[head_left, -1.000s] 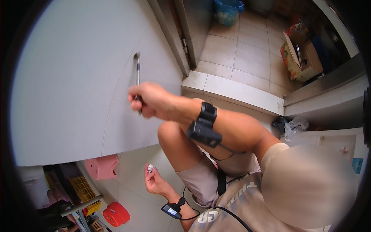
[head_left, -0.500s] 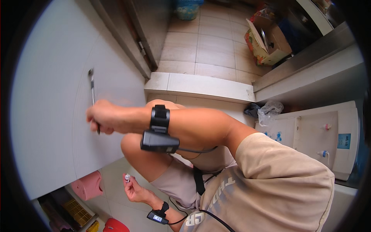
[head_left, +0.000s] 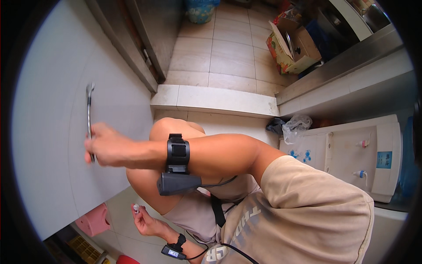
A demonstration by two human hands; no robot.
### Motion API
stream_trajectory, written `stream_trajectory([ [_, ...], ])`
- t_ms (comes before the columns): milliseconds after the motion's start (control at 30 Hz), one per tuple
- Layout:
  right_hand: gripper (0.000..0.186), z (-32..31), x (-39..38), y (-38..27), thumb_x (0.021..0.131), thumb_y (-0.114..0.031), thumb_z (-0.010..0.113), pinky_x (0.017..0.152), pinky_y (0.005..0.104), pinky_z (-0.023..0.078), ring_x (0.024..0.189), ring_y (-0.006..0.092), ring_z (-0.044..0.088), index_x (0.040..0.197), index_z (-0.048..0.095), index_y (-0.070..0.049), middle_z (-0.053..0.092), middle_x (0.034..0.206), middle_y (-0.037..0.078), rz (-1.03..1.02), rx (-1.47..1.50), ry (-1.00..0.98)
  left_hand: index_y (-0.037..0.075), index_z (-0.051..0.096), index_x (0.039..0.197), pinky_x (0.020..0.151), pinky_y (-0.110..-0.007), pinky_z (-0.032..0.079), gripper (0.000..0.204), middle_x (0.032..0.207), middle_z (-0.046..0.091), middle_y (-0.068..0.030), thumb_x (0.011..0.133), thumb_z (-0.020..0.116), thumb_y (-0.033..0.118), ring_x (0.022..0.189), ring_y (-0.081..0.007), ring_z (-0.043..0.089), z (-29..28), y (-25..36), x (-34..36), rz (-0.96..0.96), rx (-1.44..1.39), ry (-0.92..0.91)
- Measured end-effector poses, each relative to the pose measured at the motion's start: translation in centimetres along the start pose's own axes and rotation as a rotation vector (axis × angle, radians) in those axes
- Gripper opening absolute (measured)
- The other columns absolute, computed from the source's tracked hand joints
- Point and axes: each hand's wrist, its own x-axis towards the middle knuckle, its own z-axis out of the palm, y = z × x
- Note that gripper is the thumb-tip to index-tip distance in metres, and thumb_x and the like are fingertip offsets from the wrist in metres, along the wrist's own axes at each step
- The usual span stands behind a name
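Observation:
My right hand (head_left: 107, 146) is closed around the lower end of a slim silver wrench (head_left: 89, 103). Its forked-looking head points toward the top of the picture, against the pale flat panel (head_left: 57, 145) at the left. Whether the wrench touches that panel, I cannot tell. Lower down, my left hand (head_left: 146, 222) pinches a small white piece (head_left: 136, 208) between thumb and fingers, its kind too small to make out. Both wrists carry strapped black devices with cables.
Below the panel's edge is a pink stool (head_left: 94, 220). A white water dispenser (head_left: 347, 154) stands at the right, with a crumpled clear plastic bag (head_left: 297, 127) beside it. Beyond a raised tiled sill (head_left: 220, 97) are an open cardboard box (head_left: 303, 53) and a blue bin (head_left: 201, 12).
My right hand and the wrench sit lower and farther left in the picture. My left hand still holds the white piece, and the whole view has shifted slightly.

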Motion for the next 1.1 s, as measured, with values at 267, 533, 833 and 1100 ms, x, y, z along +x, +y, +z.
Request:
stream_trajectory([
  [267,0.033,0.8,-0.5,0.7,0.106,-0.017,0.034,0.049,0.0299,0.040,0.054,0.0093,0.043,0.129,0.050,0.000,0.055,0.067,0.002,-0.388,0.135,0.417,-0.003,0.058,0.078,0.089,-0.033,0.059,0.019,0.127,0.066,-0.0268,0.093,0.070,-0.002,0.102,-0.0246,0.068,0.4,0.5,0.5,0.033,-0.050,-0.009],
  [533,0.024,-2.6,1.9,-2.3,0.107,-0.017,0.032,0.046,0.0294,0.037,0.050,0.0104,0.040,0.113,0.051,-0.005,0.047,0.064,0.001,-0.242,0.378,0.387,-0.001,0.060,0.088,0.092,-0.031,0.056,0.012,0.127,0.067,-0.0268,0.095,0.069,0.000,0.111,-0.0248,0.067,0.1,0.6,0.3,0.014,-0.058,-0.015],
  [833,0.029,-2.6,1.7,-2.0,0.108,-0.025,0.032,0.042,0.0307,0.030,0.049,0.0100,0.038,0.121,0.054,-0.012,0.042,0.065,-0.002,-0.207,0.457,0.432,0.000,0.057,0.086,0.093,-0.031,0.055,0.015,0.127,0.067,-0.0273,0.094,0.069,0.000,0.114,-0.0253,0.067,0.1,0.6,0.4,-0.006,-0.027,-0.002],
  [1100,0.029,2.6,-1.6,2.4,0.106,-0.024,0.030,0.043,0.0316,0.026,0.048,0.0121,0.035,0.123,0.048,-0.009,0.043,0.065,0.000,0.070,0.519,0.183,-0.001,0.056,0.079,0.088,-0.032,0.056,0.019,0.130,0.065,-0.0273,0.094,0.067,-0.003,0.100,-0.0223,0.066,0.5,1.3,0.4,0.047,-0.071,-0.063],
])
